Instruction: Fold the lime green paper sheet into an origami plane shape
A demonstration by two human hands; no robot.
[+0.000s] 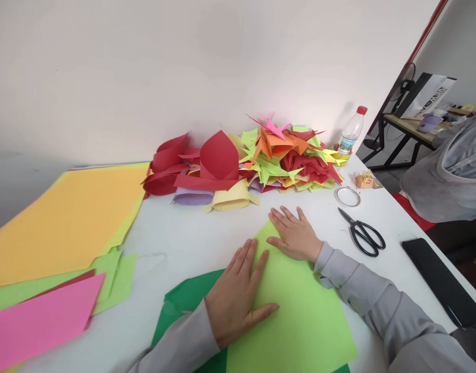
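A light green sheet of paper (300,311) lies in front of me on the white table (171,228). On its left edge my left hand (240,298) rests flat, fingers stretched and thumb out to the side. My right hand (294,233) lies spread near the sheet's far corner, palm down. Neither hand grips anything. Beneath the light sheet, dark green paper (191,290) sticks out at the left and at the bottom. Black-handled scissors (364,233) lie to the right of my right hand, with a roll of tape (347,197) just behind them.
Folded paper shapes (277,155) are heaped against the wall. Large orange sheets (74,217) and a pink sheet (47,321) cover the left side. At the right are a bottle (350,132), a small wrapped snack (364,180) and a black flat object (442,282). Someone in grey (451,171) is beyond the table.
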